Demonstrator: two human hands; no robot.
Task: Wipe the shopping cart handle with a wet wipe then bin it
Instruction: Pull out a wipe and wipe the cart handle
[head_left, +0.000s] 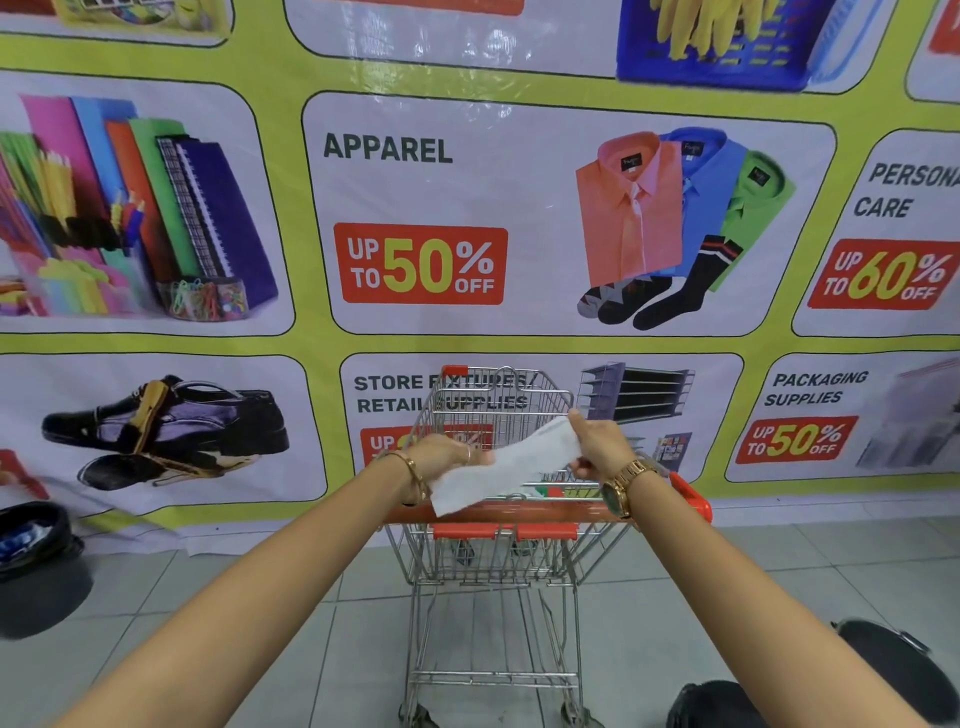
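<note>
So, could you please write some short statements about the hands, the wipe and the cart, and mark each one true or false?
1. Both hands hold the wet wipe, stretched between them. True: the left hand has one end, the right hand the other.
2. The wipe is pressed flat on the cart handle. False: it is held above the orange handle, only its lower corner hanging near the bar.
3. The right wrist wears a gold watch. True.
4. The shopping cart is full of groceries. False: its wire basket looks almost empty.
5. The wipe is already in the bin. False: it is in the hands; the dark bin stands on the floor at the left.
</note>
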